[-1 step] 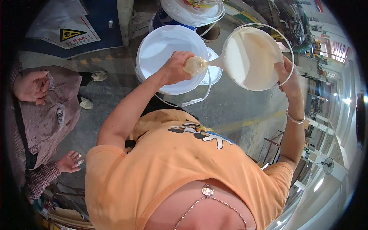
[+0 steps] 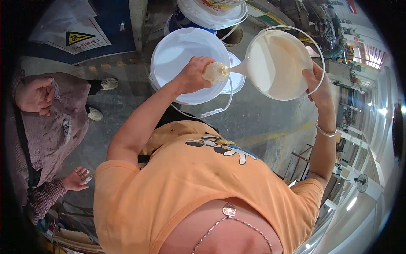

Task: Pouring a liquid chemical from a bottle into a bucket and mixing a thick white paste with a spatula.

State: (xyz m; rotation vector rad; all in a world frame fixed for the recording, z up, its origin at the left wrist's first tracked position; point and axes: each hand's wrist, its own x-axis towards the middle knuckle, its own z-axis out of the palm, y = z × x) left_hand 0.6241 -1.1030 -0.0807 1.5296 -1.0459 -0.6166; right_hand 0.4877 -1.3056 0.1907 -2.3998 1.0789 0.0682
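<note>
Looking down, a person's orange T-shirt [image 2: 203, 178] fills 6 o'clock. At 12 o'clock, the left hand [image 2: 195, 73] grips a translucent bottle [image 2: 215, 73], neck toward 3 o'clock, above a white bucket [image 2: 177, 46]. At 2 o'clock, the right hand [image 2: 316, 82] holds a tilted pale bucket [image 2: 260, 63] by its 4 o'clock edge; pale liquid [image 2: 239, 70] stretches from its lip to the bottle's mouth. At 9 o'clock stands a co-worker [image 2: 50, 131]; at 10, a sign with a yellow warning triangle [image 2: 79, 39].

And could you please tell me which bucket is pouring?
The bucket in the right hand: only its rim streams liquid, toward the bottle in the left hand.
</note>
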